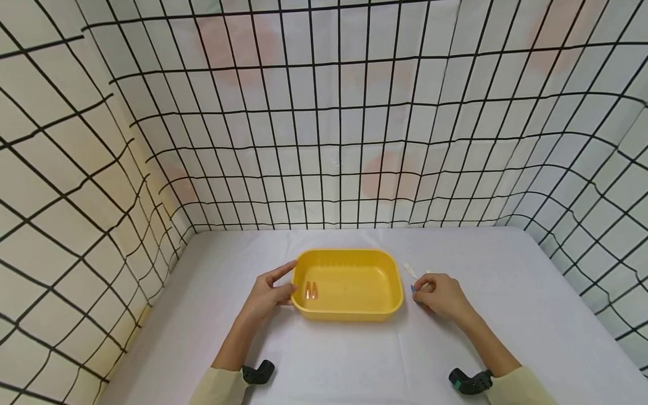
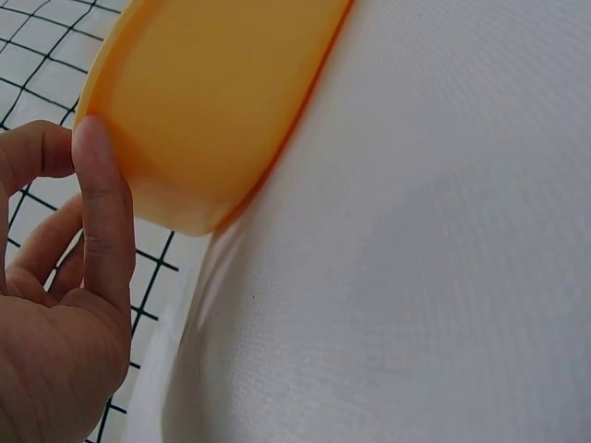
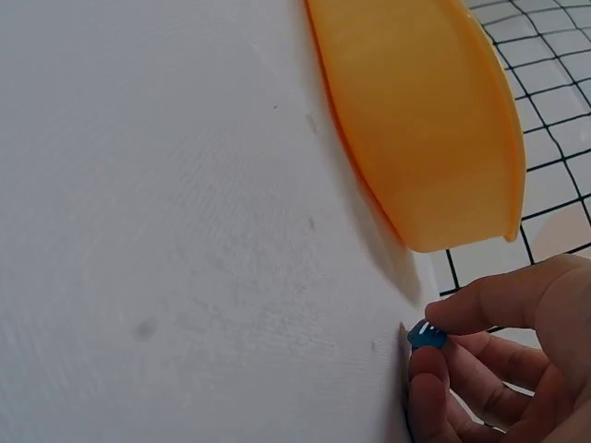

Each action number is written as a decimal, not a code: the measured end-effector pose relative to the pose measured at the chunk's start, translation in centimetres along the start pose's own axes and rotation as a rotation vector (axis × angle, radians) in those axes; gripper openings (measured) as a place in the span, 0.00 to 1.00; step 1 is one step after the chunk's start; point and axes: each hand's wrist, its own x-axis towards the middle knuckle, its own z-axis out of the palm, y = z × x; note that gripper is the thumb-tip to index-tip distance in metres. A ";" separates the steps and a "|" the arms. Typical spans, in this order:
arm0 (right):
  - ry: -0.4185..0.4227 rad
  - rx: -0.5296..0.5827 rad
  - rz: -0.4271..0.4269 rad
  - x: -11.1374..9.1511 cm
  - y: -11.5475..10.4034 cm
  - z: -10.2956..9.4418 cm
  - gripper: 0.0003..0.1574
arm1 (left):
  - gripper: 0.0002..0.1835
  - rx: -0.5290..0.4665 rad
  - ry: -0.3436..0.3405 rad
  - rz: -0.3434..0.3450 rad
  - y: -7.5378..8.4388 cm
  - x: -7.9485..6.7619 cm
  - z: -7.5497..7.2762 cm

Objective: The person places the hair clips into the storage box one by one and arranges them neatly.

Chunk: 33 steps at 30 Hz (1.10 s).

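A shallow yellow plastic tray [image 1: 349,315] with rounded corners sits on the white cloth. My left hand [image 1: 268,292] holds its left end, thumb and forefinger at the rim; the left wrist view shows the thumb [image 2: 103,194] against the outer wall. Inside the tray, near that end, two slim, shiny orange clips [image 1: 311,291] lie side by side. To the right of the tray, my right hand [image 1: 442,295] pinches a small blue clip [image 3: 427,334] between thumb and fingertips, low over the cloth. The fingers hide part of it.
Small white pieces [image 1: 410,270] lie on the cloth just beyond my right hand. Black wire grid panels [image 1: 339,143] with white sheeting behind them stand along the back and both sides of the table [image 1: 349,365].
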 end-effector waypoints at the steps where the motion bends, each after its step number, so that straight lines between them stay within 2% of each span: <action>1: 0.006 0.006 0.005 0.0 -0.1 -0.1 0.10 | 0.34 -0.002 -0.004 0.001 0.0 0.0 0.0; 9: 0.022 0.077 0.039 0.1 -0.5 -1.0 0.11 | 0.34 -0.002 0.005 -0.007 0.0 0.1 0.2; 17: -0.037 0.320 0.069 -0.1 -1.3 -2.3 0.17 | 0.35 -0.006 0.006 0.000 -0.1 0.1 0.2; 21: -0.057 0.399 0.076 0.2 -1.5 -2.7 0.22 | 0.35 -0.008 0.003 0.000 -0.2 0.1 0.2; 33: -0.058 0.509 0.052 0.8 -3.3 -2.8 0.26 | 0.34 -0.018 0.007 -0.002 -0.1 0.2 0.1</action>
